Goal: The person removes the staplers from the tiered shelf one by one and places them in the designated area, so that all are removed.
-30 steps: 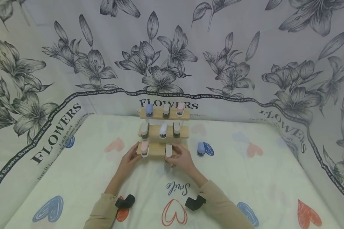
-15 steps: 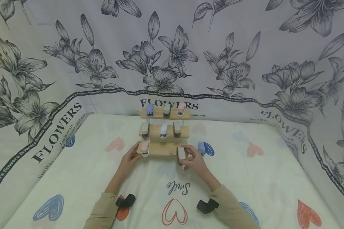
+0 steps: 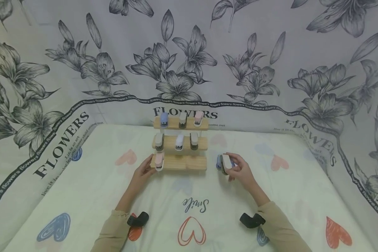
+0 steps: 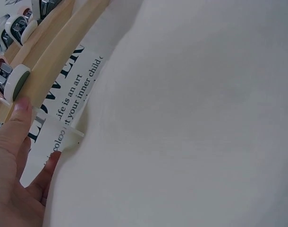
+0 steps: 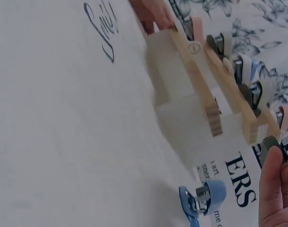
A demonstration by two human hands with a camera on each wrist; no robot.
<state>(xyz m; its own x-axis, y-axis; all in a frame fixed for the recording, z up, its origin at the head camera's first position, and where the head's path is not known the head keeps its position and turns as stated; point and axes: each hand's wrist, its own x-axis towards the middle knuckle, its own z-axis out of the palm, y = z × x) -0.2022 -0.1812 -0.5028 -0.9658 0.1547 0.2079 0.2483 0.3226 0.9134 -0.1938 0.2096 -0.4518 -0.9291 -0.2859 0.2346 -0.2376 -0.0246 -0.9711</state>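
My right hand [image 3: 242,172] pinches a small grey-white hole punch [image 3: 227,162] with a dark base, right of the tiered wooden stand [image 3: 189,163]. A blue hole punch [image 3: 219,163] is just left of it, partly covered in the head view. In the right wrist view the blue punch [image 5: 216,196] rests on the cloth, apart from the dark-based punch [image 5: 270,144] in my fingers. My left hand [image 3: 144,170] holds the left end of the stand's lowest board, its thumb against the wood in the left wrist view. Close by, a pink hole punch [image 3: 159,160] sits on that board.
The middle board [image 3: 170,142] bears two grey hole punches and a white one [image 3: 179,142]. On the top board stand a blue [image 3: 164,119], a grey [image 3: 183,120] and a pink punch [image 3: 198,118]. A flower-printed curtain [image 3: 255,70] hangs behind the heart-patterned cloth [image 3: 163,196].
The grey-white hole punch has left the lowest board and moved right with my right hand, beside the blue punch. My left hand stays at the stand.
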